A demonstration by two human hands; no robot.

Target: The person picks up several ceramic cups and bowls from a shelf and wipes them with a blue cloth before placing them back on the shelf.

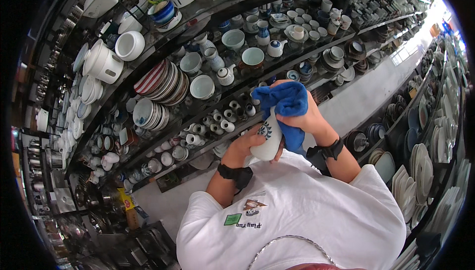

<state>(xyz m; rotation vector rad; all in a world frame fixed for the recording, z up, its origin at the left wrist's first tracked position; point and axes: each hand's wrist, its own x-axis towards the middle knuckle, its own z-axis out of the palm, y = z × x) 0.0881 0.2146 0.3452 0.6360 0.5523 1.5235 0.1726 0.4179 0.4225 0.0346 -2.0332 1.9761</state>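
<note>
My left hand (245, 144) holds a white ceramic bottle or vase (268, 147) by its body, with the thumb on its dark blue-green leaf pattern. The bottle is tilted, its rounded base towards my chest. A bunched blue cloth (293, 101) is gripped in my right hand (307, 119) and wraps the bottle's narrow upper end, so the mouth is hidden. Part of the cloth hangs down beside the bottle. Fingertips show behind the bottle's lower side. A black band is on each wrist.
Glass-topped shelves in front and left hold stacked plates (151, 114), bowls (202, 87), teapots (225, 75) and small white vases (227, 125). More plates (421, 173) stand on racks at right. A pale floor aisle (374, 84) runs between the shelves. A yellow box (127, 198) lies at lower left.
</note>
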